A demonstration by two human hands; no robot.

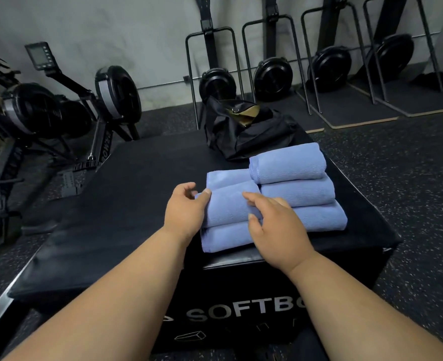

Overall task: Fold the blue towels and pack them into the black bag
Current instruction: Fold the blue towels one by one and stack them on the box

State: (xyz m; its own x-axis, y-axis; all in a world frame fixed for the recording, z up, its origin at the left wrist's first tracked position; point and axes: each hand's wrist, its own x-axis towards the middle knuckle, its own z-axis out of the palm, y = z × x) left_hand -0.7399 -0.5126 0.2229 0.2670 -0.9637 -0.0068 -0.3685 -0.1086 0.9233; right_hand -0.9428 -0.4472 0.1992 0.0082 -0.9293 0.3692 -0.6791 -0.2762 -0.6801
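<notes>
Between my two hands sits one rolled towel point(228, 204): left hand point(185, 208) pinches its end, right hand point(275, 225) lies on it, fingers point(251, 198) loosely curved. Folding looks finished, I judge; next comes lifting it to the black bag point(246, 131) behind. I count five blue towels point(297, 191), one bag, on the soft box point(137, 204).

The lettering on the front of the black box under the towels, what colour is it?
Grey-white, printed on the black padded box, partly hidden by the right forearm; the head view shows it.

Towels point(297, 191) blue; bag point(246, 131) black (tan inside); box point(137, 204) black.
</notes>
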